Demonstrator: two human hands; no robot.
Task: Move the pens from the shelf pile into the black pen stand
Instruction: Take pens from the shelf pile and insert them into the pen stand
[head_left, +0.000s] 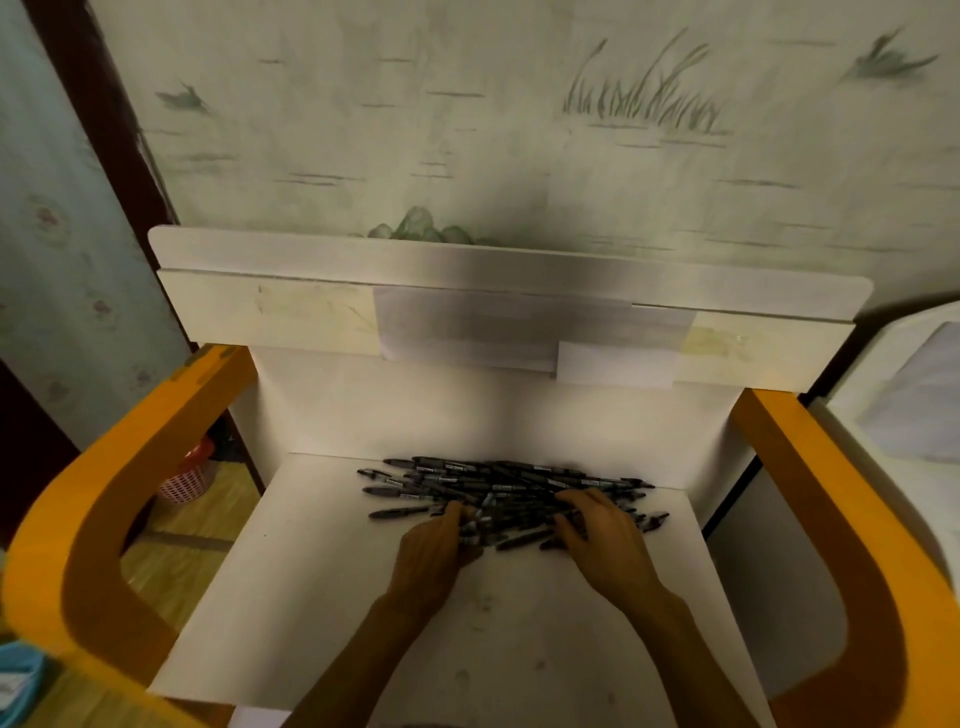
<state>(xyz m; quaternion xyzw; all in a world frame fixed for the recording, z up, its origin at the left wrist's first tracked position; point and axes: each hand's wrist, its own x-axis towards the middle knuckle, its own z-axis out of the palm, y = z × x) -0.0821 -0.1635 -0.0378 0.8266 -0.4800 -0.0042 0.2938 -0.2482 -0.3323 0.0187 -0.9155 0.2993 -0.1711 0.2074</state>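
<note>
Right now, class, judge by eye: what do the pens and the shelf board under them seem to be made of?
Pens: likely plastic, dark barrels with a slight sheen and pale printed labels.
Shelf board: probably laminated or painted board; flat, matte white, with scuffs and grey smudges. The look does not settle which.

a heap of black pens (498, 488) lies at the twelve o'clock end of the white shelf (322, 582). left hand (434, 551) digs into its seven o'clock edge, fingers curled among pens; right hand (602, 540) curls over the five o'clock side. orange side rails (130, 499) flank the shelf at nine and three.
</note>
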